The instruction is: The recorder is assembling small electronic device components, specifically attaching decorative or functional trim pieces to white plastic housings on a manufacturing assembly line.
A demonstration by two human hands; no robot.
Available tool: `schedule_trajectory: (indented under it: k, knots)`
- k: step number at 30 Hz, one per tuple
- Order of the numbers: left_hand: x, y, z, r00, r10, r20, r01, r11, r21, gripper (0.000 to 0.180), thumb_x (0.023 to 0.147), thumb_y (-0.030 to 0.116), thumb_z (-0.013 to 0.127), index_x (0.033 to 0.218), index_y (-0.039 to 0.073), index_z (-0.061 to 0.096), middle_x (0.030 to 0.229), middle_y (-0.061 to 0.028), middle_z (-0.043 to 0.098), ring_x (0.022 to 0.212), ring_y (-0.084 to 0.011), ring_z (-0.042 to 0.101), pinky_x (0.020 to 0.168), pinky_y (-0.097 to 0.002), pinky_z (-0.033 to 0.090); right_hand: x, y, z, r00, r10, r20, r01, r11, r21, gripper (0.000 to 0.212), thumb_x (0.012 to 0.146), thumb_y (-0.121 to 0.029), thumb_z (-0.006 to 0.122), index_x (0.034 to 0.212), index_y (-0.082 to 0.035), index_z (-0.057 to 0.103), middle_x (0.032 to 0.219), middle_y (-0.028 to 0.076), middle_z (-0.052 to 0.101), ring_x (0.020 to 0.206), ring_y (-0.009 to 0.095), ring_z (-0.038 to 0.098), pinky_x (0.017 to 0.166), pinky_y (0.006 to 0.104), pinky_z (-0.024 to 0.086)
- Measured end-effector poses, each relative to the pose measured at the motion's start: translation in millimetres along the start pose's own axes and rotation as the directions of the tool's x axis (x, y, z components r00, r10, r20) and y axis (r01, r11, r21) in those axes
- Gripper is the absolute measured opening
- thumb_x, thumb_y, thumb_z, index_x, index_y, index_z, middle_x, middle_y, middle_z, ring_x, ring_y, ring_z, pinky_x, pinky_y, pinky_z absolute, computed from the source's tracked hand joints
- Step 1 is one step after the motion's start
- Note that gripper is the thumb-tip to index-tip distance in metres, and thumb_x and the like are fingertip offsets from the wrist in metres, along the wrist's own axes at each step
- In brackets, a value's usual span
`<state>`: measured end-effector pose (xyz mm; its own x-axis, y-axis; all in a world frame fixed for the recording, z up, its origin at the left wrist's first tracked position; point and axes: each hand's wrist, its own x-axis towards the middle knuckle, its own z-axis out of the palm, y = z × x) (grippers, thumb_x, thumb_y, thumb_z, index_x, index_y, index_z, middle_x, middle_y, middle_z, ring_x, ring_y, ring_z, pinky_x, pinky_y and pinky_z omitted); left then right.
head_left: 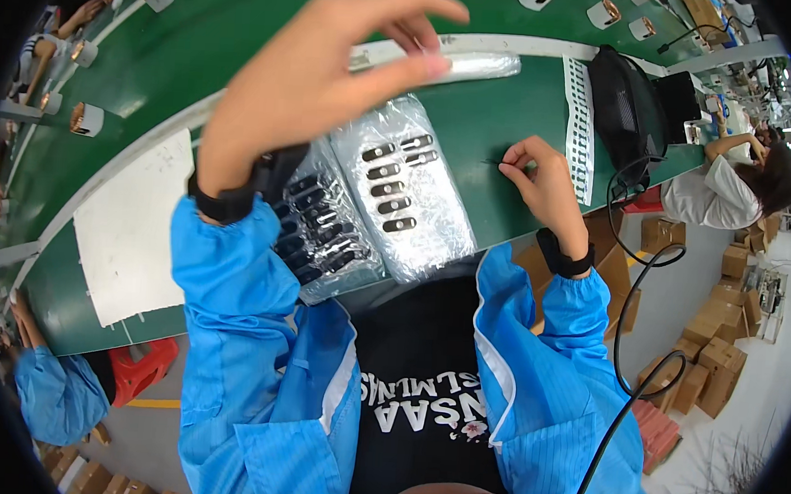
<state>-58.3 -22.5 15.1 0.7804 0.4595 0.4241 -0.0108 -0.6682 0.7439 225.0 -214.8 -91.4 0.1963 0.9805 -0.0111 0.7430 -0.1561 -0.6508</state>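
My left hand (320, 75) is raised over the far side of the bench with its fingers apart. Its thumb overlaps the end of a rolled clear plastic bag (483, 67) in this view; whether they touch I cannot tell. On the right, my right hand (544, 179) pinches thumb and forefinger together above the green bench, with a tiny dark bit at the fingertips, too small to name. Between the hands lies a plastic-wrapped tray (443, 214) carrying several black oval parts (387, 189) in rows. A second plastic-covered tray (344, 280), holding more dark parts, is partly hidden by my left sleeve.
Along the green conveyor (218, 32) stand several white-and-copper devices (86, 119). A label strip (577, 131) and a black mesh bag (626, 107) lie on the right. A white board (133, 235) rests at left. A black cable (621, 342) hangs beside my right arm. Co-workers sit on both sides.
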Motion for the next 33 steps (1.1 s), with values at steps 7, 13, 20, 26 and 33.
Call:
schedule_trajectory:
  k: [7,13,20,26,33]
  knots:
    - [-5.8,25.2,5.0,0.995,0.096,-0.008,-0.096,0.993,0.064,0.030,0.092,0.014,0.079,0.118,0.000,0.071,0.097,-0.0118,0.075,0.087,-0.0215,0.073,0.081,-0.0334,0.057,27.3,-144.1,-44.2,0.905,-0.292,-0.309,0.413,0.775,0.478,0.014,0.091,0.006,0.076,0.105,0.005,0.071,0.094,0.008,0.072,0.076,0.012,0.069,0.068,0.0243,0.057]
    - [-19.6,55.6,-11.4,0.888,0.053,-0.457,-0.138,0.978,-0.154,0.022,0.092,0.010,0.079,0.108,-0.004,0.072,0.090,-0.0128,0.075,0.081,-0.0212,0.073,0.074,-0.0318,0.057,56.1,-206.9,-44.4,0.792,-0.479,-0.378,0.607,0.555,0.569,0.021,0.089,0.008,0.076,0.110,0.005,0.073,0.094,0.009,0.073,0.082,0.014,0.071,0.069,0.0253,0.058]
    - [-25.9,54.3,-32.5,0.773,0.309,-0.555,-0.219,0.950,0.223,0.011,0.087,-0.003,0.079,0.098,-0.002,0.075,0.083,-0.0096,0.076,0.075,-0.0217,0.073,0.067,-0.0299,0.057,83.1,-224.0,-42.9,0.554,-0.729,-0.402,0.833,0.492,0.255,0.028,0.086,0.007,0.079,0.113,0.003,0.077,0.096,0.010,0.075,0.086,0.015,0.073,0.069,0.0254,0.059]
    - [-16.9,41.0,-23.1,0.665,0.357,-0.656,-0.220,0.933,0.285,0.019,0.082,-0.007,0.082,0.100,0.000,0.077,0.084,-0.0098,0.077,0.073,-0.0212,0.073,0.064,-0.0301,0.057,93.1,-217.6,-29.6,0.770,-0.529,-0.357,0.623,0.498,0.604,0.023,0.085,0.007,0.079,0.108,0.003,0.079,0.095,0.011,0.076,0.086,0.016,0.074,0.070,0.0250,0.061]
    - [-11.3,33.4,-21.7,0.674,0.328,-0.662,-0.181,0.942,0.282,0.024,0.078,-0.006,0.084,0.101,0.002,0.082,0.085,-0.0098,0.076,0.075,-0.0202,0.073,0.062,-0.0299,0.057,104.6,-208.5,-24.7,0.763,-0.553,-0.335,0.617,0.467,0.633,0.020,0.086,0.007,0.079,0.106,0.003,0.078,0.094,0.012,0.076,0.083,0.016,0.074,0.069,0.0251,0.062]
